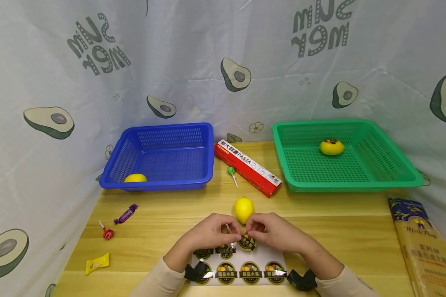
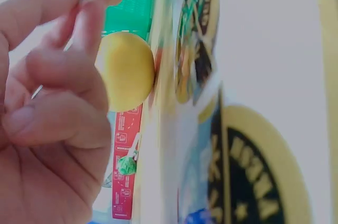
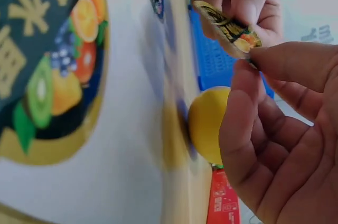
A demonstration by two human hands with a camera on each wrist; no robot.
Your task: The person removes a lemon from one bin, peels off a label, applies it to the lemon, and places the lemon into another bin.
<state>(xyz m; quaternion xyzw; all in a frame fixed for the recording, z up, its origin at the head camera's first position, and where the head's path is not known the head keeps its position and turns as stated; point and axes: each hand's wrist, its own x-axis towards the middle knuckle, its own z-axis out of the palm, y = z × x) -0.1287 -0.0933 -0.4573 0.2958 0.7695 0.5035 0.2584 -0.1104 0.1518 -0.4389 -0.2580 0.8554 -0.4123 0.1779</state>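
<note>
With my left hand [image 1: 212,232] and right hand [image 1: 278,233], I pinch one thin, round, black-and-gold sticker [image 1: 247,243]. It is tilted, and it shows printed orange fruit.

In the head view, the left hand [image 1: 213,232] and its wrist cover part of the sticker sheet [image 1: 262,255]. The front of the blue basket [image 1: 156,184] hides the bottom of a lemon [image 1: 135,178]. The noodle bag [image 1: 423,247] is cut off at the bottom, and its tiny writing is blurry. In the right wrist view, the right hand [image 3: 288,145] covers one tip of the small sticker [image 3: 229,29].
</note>
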